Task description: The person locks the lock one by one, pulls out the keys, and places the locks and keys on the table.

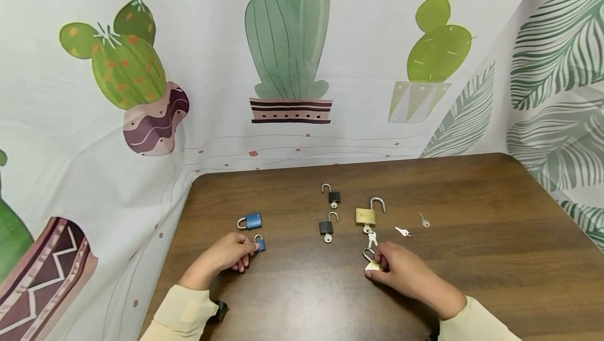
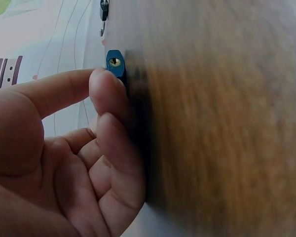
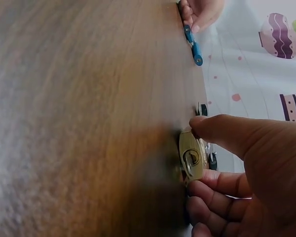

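Note:
My left hand (image 1: 231, 252) is at a small blue padlock (image 1: 261, 244), its fingertips on the lock's near left side. In the left wrist view, that blue padlock (image 2: 116, 63) shows its keyhole just past the fingertips. A larger blue padlock (image 1: 254, 221) lies behind it, shackle to the left. My right hand (image 1: 406, 270) pinches a small brass padlock (image 1: 373, 266) between thumb and fingers. The keyhole end of this brass padlock (image 3: 191, 155) faces the right wrist camera. Just behind it are two loose keys (image 1: 372, 238).
A larger brass padlock (image 1: 365, 216) lies unlocked with a key in it. Two black padlocks, one farther (image 1: 334, 196) and one nearer (image 1: 326, 227), also have raised shackles and keys. To the right lie more keys (image 1: 403, 231) and a single key (image 1: 425, 222). A printed cloth (image 1: 217, 68) hangs behind the table.

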A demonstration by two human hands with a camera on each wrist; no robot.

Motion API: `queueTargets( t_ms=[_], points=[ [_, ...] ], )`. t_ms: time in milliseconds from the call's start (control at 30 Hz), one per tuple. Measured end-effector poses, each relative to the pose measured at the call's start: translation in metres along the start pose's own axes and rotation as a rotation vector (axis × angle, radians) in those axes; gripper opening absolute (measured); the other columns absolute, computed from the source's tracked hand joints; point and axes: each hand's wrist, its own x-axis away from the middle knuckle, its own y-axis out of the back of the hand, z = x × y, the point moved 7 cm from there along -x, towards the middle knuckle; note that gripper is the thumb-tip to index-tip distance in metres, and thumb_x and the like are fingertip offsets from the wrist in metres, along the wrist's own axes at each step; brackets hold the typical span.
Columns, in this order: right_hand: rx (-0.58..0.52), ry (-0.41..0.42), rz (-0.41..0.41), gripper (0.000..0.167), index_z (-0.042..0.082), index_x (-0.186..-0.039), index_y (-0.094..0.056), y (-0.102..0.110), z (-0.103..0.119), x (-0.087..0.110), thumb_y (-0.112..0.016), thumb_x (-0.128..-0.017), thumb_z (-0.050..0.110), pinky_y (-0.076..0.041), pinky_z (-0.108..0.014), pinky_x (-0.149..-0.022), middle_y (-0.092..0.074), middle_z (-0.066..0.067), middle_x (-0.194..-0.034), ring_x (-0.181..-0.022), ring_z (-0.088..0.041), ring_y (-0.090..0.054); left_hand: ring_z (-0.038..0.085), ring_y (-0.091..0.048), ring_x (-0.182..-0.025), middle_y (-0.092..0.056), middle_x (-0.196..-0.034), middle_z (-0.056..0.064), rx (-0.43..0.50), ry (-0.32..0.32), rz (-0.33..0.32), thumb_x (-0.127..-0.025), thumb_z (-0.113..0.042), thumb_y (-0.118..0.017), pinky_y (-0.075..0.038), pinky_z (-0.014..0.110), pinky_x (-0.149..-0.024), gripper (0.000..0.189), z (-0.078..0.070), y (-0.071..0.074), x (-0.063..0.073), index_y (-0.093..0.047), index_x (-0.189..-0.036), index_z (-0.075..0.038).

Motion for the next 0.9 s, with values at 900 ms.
queueTargets(
  t_ms=[900],
  points=[
    [-0.172,-0.025,0.096,0.03,0.019,-0.078,-0.053,-0.0044,-0.0041,-0.0053,-0.078,-0.085,0.033,-0.035,-0.02,-0.055,-0.047,0.012,-0.067,-0.059,0.002,-0.039,0.011,-0.055,-0.047,-0.056,-0.059,0.001,0.019,-0.021,0.031,-0.101,-0.025,-0.058,-0.046,0.024,-0.047,0.032,-0.0025,0.0006,0.0041,-0.061,-0.082,0.0]
  ],
)
